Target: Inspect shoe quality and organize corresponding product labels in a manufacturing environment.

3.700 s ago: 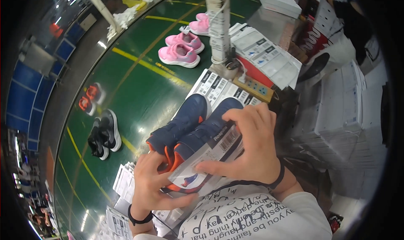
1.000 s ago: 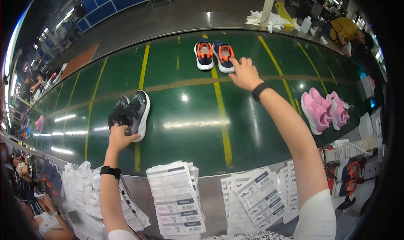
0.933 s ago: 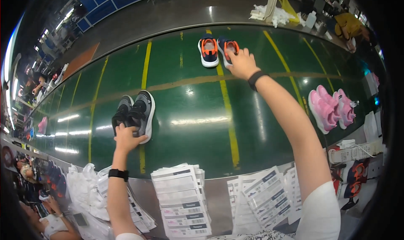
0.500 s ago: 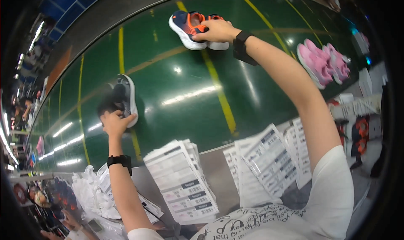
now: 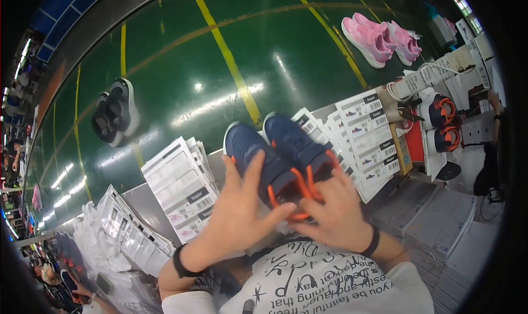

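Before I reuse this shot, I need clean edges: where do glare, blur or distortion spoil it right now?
Head view: white reflections streak the green surface; head view: the right hand looks smeared, probably by motion; head view: the fisheye bows the surface's far edge and leaves black corners.

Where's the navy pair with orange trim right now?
Head view, near centre: the navy shoes have the left hand and right hand at their heel ends, between a stack of printed sheets on the left and more sheets on the right.
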Demonstrator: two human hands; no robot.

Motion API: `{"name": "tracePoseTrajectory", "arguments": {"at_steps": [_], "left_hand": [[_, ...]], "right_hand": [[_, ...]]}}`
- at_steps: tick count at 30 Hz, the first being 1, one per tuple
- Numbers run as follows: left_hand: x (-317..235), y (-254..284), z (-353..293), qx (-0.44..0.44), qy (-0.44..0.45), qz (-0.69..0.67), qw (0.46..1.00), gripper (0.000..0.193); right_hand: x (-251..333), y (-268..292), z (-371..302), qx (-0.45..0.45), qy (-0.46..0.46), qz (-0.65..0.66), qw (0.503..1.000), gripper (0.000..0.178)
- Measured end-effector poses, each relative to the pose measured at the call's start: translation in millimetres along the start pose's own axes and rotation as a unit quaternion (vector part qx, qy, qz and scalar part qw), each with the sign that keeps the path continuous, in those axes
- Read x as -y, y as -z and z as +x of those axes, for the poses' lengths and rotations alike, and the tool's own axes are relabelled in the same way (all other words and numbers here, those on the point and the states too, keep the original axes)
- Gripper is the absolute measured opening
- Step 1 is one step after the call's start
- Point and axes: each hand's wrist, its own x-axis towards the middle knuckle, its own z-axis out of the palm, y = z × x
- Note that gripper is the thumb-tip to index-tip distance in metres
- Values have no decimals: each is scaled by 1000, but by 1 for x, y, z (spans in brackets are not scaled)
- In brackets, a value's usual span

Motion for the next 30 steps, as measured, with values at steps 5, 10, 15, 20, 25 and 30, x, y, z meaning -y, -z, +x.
{"name": "tracePoseTrajectory", "arguments": {"at_steps": [5,10,15,20,25,30], "left_hand": [[19,-45,-22,1,33,49,998,78],[20,-48,-22,-102,-85,117,984,59],[10,-44,-3,-192,-231,179,937,31],[4,-12,41,-183,-257,147,937,26],[10,10,71,-153,-204,41,966,13],[11,16,82,-63,-46,-114,990,8]], "right_hand": [[-22,-14,-35,-2,-16,178,984,24],[-48,-5,-11,-134,46,50,989,26],[-65,-17,8,-125,141,33,981,29],[-76,3,66,-93,111,127,981,18],[-91,3,106,1,-24,334,942,8],[-97,12,119,116,-145,424,886,10]]}}
